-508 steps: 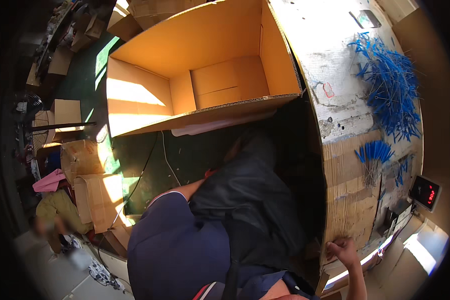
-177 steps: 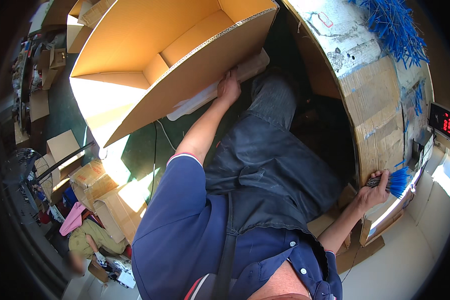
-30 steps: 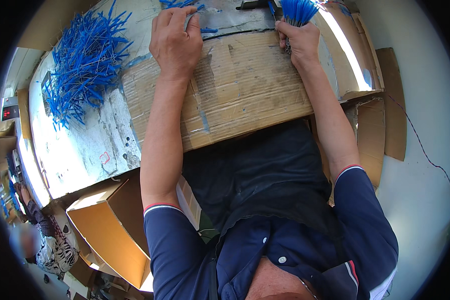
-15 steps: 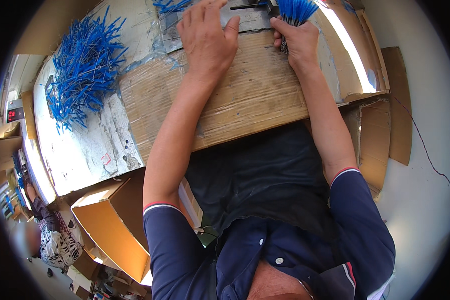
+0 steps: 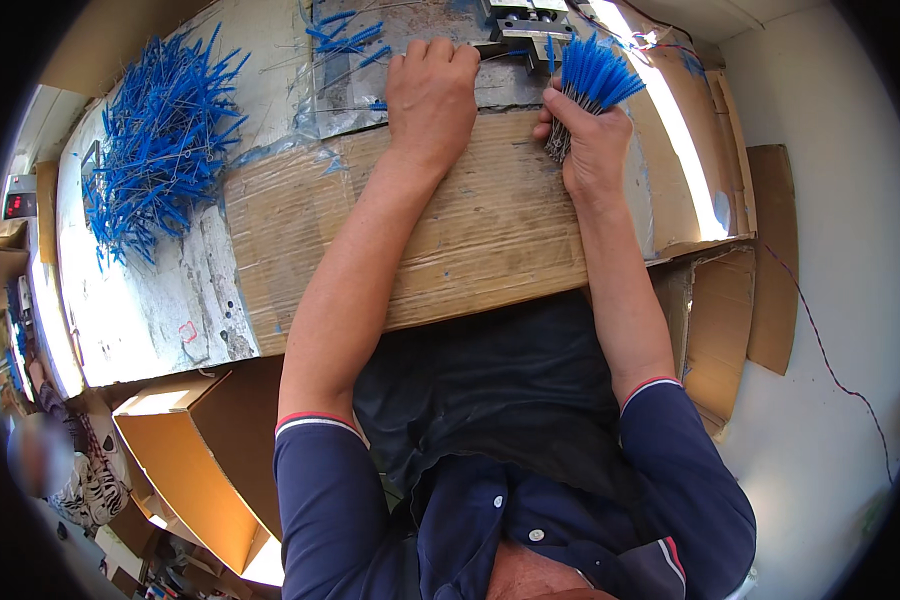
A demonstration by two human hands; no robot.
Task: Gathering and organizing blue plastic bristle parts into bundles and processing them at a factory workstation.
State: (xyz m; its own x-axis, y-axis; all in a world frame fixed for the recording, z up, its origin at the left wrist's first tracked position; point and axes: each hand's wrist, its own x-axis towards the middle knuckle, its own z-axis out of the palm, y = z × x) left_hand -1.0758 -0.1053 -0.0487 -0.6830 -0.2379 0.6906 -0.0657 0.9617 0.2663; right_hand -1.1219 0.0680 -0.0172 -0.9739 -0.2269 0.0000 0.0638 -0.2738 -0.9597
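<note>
Right hand (image 5: pixel 592 135) is fisted around a bundle (image 5: pixel 588 82) of thin blue-tipped wire pieces, blue ends fanned out far side, metal ends poking below the fist onto the cardboard sheet (image 5: pixel 410 240). Left hand (image 5: pixel 432 92) lies palm down, fingers curled at the far edge of the cardboard, touching the clear plastic film (image 5: pixel 345 70); can't tell if it pinches anything, a few loose blue pieces (image 5: pixel 342 32) sit just left of it. Small metal fixture (image 5: pixel 525 18) sits far, between the hands, just beside the bundle. Risks, as I read it: grip looks one-handed and the bundle is splayed, so pieces could slip out and scatter on the bench or drop off the right edge; wire ends could prick the palm or snag the film; left fingers are close to the fixture, pinch hazard if it moves. Big loose pile (image 5: pixel 155 140) of the same blue pieces is far left, well apart, tangled, so pulling from it could drag extras. Surface: worn bench (image 5: pixel 170 290), stained and scuffed, cardboard taped over the near part, hard sunlight stripe at right. Room: open carton (image 5: pixel 185 470) near left on the floor, flat cardboard scraps (image 5: pixel 760 260) right, pale floor with a thin cable (image 5: pixel 830 350), small red display (image 5: pixel 18 203) far left.
</note>
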